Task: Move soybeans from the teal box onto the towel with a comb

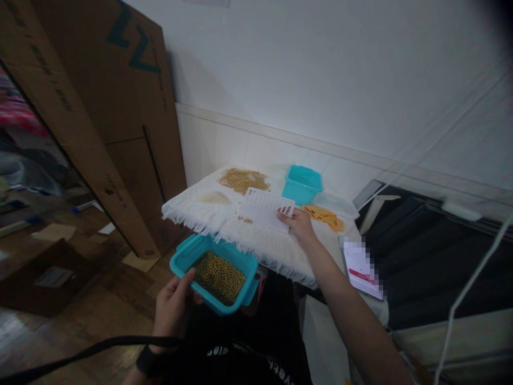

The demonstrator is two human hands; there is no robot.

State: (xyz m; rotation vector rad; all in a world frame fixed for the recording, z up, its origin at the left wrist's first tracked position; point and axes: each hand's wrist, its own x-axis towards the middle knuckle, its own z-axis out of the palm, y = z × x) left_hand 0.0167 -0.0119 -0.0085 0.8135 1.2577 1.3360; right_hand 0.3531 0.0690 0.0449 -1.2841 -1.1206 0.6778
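Blk top [240,329], wht txt [217,351], blk wristband [146,362]

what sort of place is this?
Probably a room in a home, though I can't be sure: a table under a fringed white cloth against a plain wall, a tall cardboard box beside it, and a wood-look floor with things scattered on it.

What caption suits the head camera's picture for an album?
Left hand holding a blue tub of beans, right hand a white slotted board, at a cloth-covered table.
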